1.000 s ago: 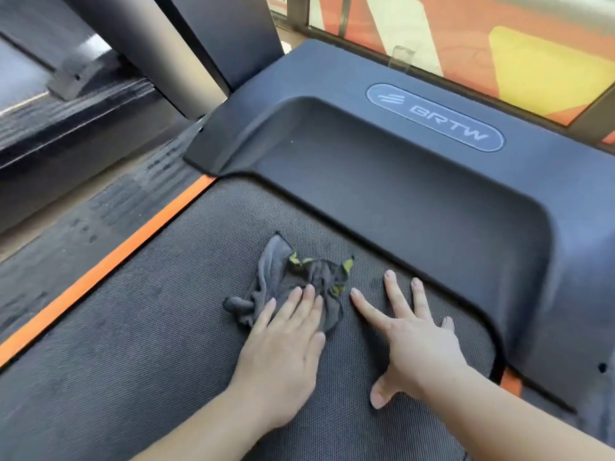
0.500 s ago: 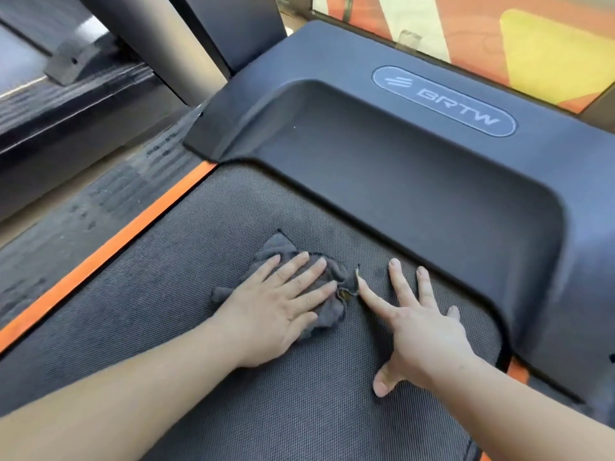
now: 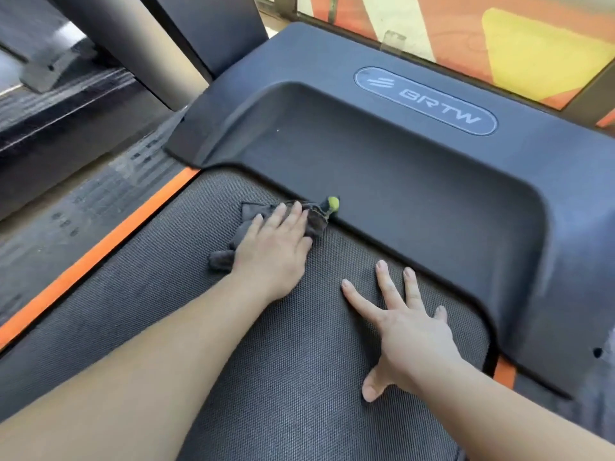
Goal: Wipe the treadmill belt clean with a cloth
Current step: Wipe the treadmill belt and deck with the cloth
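Note:
The dark textured treadmill belt (image 3: 166, 314) fills the lower middle of the head view. A crumpled dark grey cloth (image 3: 248, 216) with a small yellow-green bit at one corner lies at the belt's far end, against the edge of the motor cover. My left hand (image 3: 273, 247) presses flat on the cloth with straight fingers and covers most of it. My right hand (image 3: 399, 324) rests flat on the bare belt to the right, fingers spread, apart from the cloth.
The dark motor cover (image 3: 416, 181) with a BRTW badge (image 3: 426, 101) rises just beyond the hands. An orange stripe (image 3: 100, 247) borders the belt on the left, with a grey side rail (image 3: 73, 207) beyond it. An upright post (image 3: 133, 44) stands at far left.
My left hand has pushed the cloth forward along the belt until it meets the motor cover's edge. My right hand has stayed planted on the belt.

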